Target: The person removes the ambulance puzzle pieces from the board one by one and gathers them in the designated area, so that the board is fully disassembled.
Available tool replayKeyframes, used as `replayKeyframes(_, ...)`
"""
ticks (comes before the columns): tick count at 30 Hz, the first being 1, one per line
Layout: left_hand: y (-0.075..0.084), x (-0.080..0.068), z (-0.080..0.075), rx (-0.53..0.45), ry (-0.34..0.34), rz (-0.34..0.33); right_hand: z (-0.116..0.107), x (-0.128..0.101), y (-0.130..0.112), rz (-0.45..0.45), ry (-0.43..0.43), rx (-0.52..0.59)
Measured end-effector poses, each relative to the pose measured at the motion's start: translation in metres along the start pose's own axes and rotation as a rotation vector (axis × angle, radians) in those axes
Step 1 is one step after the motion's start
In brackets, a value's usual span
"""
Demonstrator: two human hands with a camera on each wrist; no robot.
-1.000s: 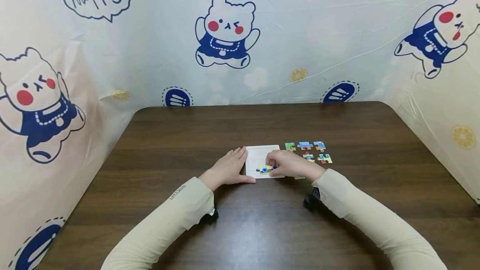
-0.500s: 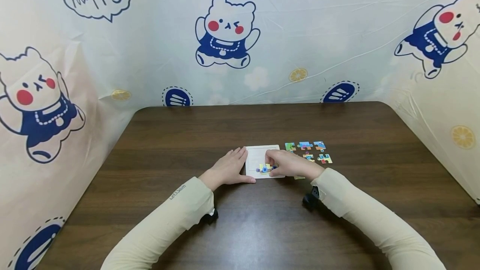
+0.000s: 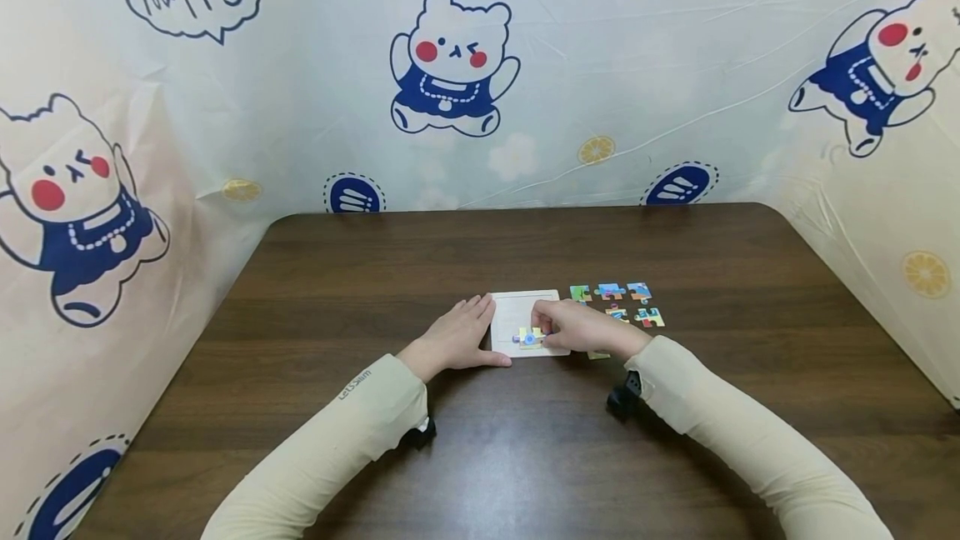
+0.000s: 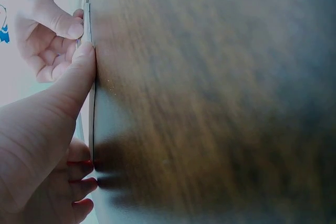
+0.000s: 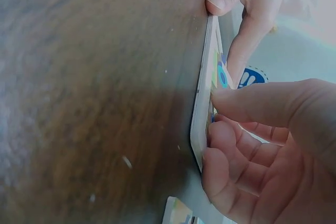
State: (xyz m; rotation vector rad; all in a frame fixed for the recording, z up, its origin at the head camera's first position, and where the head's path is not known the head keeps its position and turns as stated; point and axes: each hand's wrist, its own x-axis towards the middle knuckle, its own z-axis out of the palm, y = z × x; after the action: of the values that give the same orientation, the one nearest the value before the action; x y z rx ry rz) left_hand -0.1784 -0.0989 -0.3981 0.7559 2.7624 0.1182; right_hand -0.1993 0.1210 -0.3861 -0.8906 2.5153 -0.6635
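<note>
A white puzzle tray (image 3: 513,307) lies on the table between both hands. My left hand (image 3: 453,336) rests at its left side with fingers extended, and the thumb (image 4: 79,66) touches the front edge. Within the tray, near the front, sits a yellow jigsaw piece with a blue circle (image 3: 529,338). My right hand (image 3: 577,327) is over the tray's right side. Its thumb (image 5: 236,103) and curled fingers pinch a jigsaw piece low against the tray; most of that piece is hidden by the fingers.
Several loose jigsaw pieces (image 3: 611,292) lie right of the tray. One more piece (image 3: 598,355) shows partly under the right wrist. The brown wooden table (image 3: 375,273) extends around them, with a printed curtain (image 3: 300,90) behind.
The right fingers shift slightly over the tray, and the dark blue bit beside the thumb is now mostly covered. The left hand and the tray stay put.
</note>
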Motion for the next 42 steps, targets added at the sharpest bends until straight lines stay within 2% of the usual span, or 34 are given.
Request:
replayKeyframes(17, -0.001, 0.001, 0.001, 0.002, 0.0, 0.004, 0.0, 0.0, 0.001, 0.013, 0.022, -0.013)
replayKeyframes(25, -0.001, 0.001, 0.002, 0.007, 0.009, 0.008, -0.006, -0.004, 0.002, -0.017, 0.056, 0.011)
replayKeyframes(34, -0.001, 0.0, 0.002, 0.003, 0.009, 0.005, -0.011, -0.008, 0.006, -0.063, 0.093, -0.02)
replayKeyframes(42, 0.0, 0.001, 0.001, 0.009, 0.006, 0.005, -0.016, -0.013, 0.009, -0.015, 0.083, 0.0)
